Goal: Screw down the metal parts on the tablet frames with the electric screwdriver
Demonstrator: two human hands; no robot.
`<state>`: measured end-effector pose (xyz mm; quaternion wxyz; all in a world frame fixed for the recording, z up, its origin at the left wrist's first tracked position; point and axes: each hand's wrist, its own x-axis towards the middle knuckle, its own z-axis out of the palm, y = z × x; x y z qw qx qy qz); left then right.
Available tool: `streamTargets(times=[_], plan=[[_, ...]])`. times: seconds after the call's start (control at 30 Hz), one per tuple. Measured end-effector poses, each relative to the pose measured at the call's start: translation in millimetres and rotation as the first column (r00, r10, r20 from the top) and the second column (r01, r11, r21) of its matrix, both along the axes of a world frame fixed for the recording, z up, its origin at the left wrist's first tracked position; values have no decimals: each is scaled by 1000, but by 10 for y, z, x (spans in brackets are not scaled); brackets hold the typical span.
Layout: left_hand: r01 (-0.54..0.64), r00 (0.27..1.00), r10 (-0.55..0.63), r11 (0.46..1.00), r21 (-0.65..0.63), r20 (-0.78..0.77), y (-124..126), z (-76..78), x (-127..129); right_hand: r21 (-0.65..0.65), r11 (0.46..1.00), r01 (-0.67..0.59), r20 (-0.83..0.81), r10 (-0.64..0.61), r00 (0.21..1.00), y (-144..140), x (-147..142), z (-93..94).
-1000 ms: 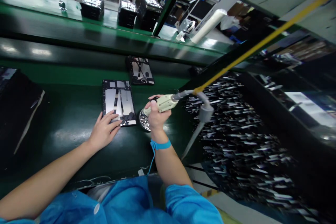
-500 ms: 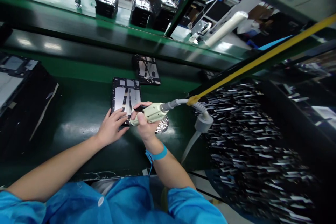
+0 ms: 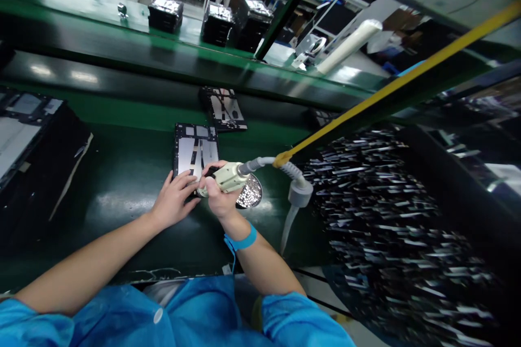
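Observation:
My right hand (image 3: 222, 195) is wrapped round a pale electric screwdriver (image 3: 230, 178), whose grey cable leaves its back end. The tool lies almost level, its front end over the lower edge of a tablet-like device (image 3: 186, 149) with silver panels and a black frame. Its tip is hidden by my fingers. My left hand (image 3: 175, 200) rests with fingers spread on the device's lower left part, holding nothing. Right beside my right hand stands a round dish (image 3: 250, 193) full of small shiny parts, partly covered by that hand.
A second similar device (image 3: 228, 110) lies farther back. At left is a tall dark stack of devices (image 3: 52, 135). A yellow strap (image 3: 378, 95) runs down to the screwdriver cable. Many dark and silver strips (image 3: 391, 217) fill the right side. More stacks (image 3: 165, 12) stand on the far ledge.
My right hand and the screwdriver have shifted slightly left, and the cable with them. More of the dish shows. My left hand stays on the device.

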<state>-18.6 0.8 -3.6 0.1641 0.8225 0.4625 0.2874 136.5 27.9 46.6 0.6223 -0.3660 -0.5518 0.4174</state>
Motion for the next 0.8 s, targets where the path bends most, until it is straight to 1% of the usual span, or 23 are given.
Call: streamTargets(times=[0.07,0.17,0.3,0.37,0.43,0.5,0.53,0.57,0.63,0.73,0.8], plan=[[-3,1000,3,1000,11,-18,-3,6,3,4,1000,-16,29,16,999,-7,1,-18],[-25,999,27,998,61,-37,15,20,17,13,1000,-8,57,8,998,-10,-12,-28],[-60,996,68,990,129,-52,35,73,60,14,1000,1,58,-1,998,8,-38,28],[-74,994,84,988,138,-69,-3,108,65,-12,1000,-7,22,7,1000,10,-16,93],[-92,990,105,987,132,-93,-62,128,28,-32,999,10,-52,-12,999,6,58,170],[-118,984,133,984,130,-118,-84,119,-66,-16,998,54,-127,-56,990,5,189,234],[-133,980,151,982,132,-131,-57,104,-135,2,997,78,-151,-77,986,10,270,254],[-156,974,175,979,134,-142,5,86,-217,18,995,101,-160,-96,982,19,353,264],[-224,957,244,965,138,-156,240,55,-400,21,989,146,-148,-142,979,48,506,255],[-358,912,379,922,149,-154,794,51,-648,-21,978,209,-89,-210,974,102,653,206],[-445,875,465,883,150,-139,1178,79,-742,-30,972,234,-44,-235,971,133,700,175]])
